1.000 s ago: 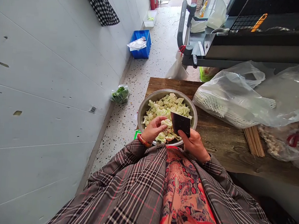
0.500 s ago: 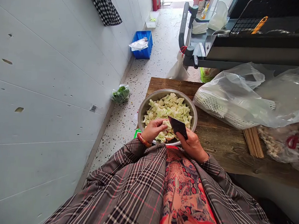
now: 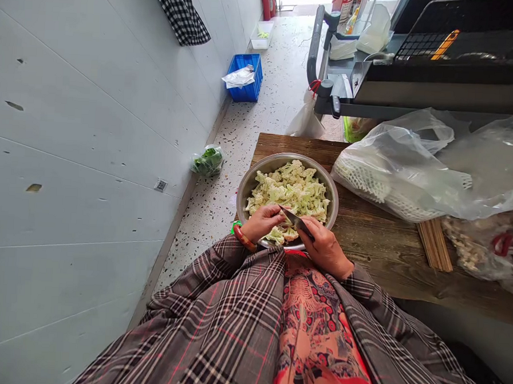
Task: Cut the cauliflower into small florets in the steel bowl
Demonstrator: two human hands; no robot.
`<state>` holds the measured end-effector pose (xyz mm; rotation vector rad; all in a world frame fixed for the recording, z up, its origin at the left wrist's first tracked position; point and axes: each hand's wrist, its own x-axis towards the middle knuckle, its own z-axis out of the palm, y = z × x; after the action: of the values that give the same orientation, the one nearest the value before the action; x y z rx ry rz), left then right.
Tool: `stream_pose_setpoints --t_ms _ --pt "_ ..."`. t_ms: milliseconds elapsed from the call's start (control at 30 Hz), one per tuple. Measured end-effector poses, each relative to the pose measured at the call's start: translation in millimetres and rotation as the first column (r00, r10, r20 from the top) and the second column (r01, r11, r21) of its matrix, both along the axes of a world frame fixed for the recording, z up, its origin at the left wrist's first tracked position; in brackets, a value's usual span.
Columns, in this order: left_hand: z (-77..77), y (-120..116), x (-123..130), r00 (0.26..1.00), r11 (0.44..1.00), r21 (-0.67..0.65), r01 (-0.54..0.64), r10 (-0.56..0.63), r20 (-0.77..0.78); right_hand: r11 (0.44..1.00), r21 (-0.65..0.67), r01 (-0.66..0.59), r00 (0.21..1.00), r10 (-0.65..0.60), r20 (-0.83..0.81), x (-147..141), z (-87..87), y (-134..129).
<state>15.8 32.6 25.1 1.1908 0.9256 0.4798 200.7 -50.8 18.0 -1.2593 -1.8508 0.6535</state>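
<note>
A round steel bowl [image 3: 242,186] full of cut cauliflower [image 3: 292,185] sits at the near left end of the wooden table. Over its near rim, my left hand [image 3: 261,223] pinches a small cauliflower floret [image 3: 284,219], partly hidden by fingers and blade. My right hand [image 3: 325,246] is closed round a dark-bladed knife [image 3: 297,220]. The blade slants up and left, its tip close to the left fingertips and the floret. Whether the edge is in the floret I cannot tell.
On the wooden table [image 3: 365,249] lie clear plastic bags [image 3: 396,159] with white netted contents and a bundle of wooden sticks [image 3: 435,244]. A grey cart [image 3: 368,109] stands beyond. Bagged greens [image 3: 207,161] and a blue crate [image 3: 245,79] are on the floor along the wall.
The knife has turned from its broad face to a thin, edge-on slant, its tip nearer the left fingers. My right hand has rolled and shifted slightly left.
</note>
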Motion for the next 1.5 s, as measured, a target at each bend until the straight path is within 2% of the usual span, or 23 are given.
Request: stream_pose_setpoints --t_ms 167,233,367,533,633,733,933,1100,1267,1400,1500 --pt "-7.2 -8 6 0.982 0.969 -0.235 -0.074 0.112 0.151 1.0 -0.005 0.019 1.0 -0.019 -0.007 -3 -4.7 0" --pt "-10.4 -13 9 0.973 0.953 -0.29 -0.093 0.149 0.178 1.0 -0.008 0.022 1.0 -0.022 -0.014 -3 -5.9 1" --pt "-9.2 -13 9 0.989 0.975 -0.195 -0.105 0.124 0.085 0.999 -0.032 0.008 1.0 -0.008 0.007 -1 -4.9 2" --pt "2.3 -3 1 1.0 0.993 -0.111 0.028 -0.028 0.0 0.998 -0.054 -0.03 0.999 0.032 0.026 2 -1.8 0" --pt "3.4 2 -2 0.99 0.995 -0.003 0.099 -0.098 -0.101 0.995 -0.079 -0.056 0.998 0.059 0.034 2 -2.5 -2" --pt "-2.0 1 -1 0.984 0.991 0.073 0.113 -0.102 -0.144 0.996 -0.075 -0.038 0.999 0.039 0.019 1 -5.3 -2" --pt "-12.2 -9 7 0.992 0.996 0.071 0.052 -0.044 -0.117 0.999 -0.034 0.008 0.999 -0.009 -0.039 -2 -8.4 0" --pt "-12.1 -6 6 0.976 0.983 0.14 0.116 -0.086 -0.201 0.998 -0.066 0.018 0.999 -0.02 -0.035 -1 -9.2 -1" --pt "-13.4 -6 5 0.98 0.986 0.117 0.117 -0.096 -0.172 0.998 -0.058 0.024 0.999 -0.026 -0.025 -3 -16.3 -1" --pt "-12.8 -15 11 0.996 0.994 0.075 0.079 -0.076 -0.046 0.996 -0.06 0.063 0.998 -0.064 -0.025 -5 -21.4 -2" --pt "-12.6 -20 15 0.999 0.994 0.098 0.038 -0.04 0.024 0.989 -0.064 0.131 0.99 -0.133 -0.041 -7 -21.1 -4"
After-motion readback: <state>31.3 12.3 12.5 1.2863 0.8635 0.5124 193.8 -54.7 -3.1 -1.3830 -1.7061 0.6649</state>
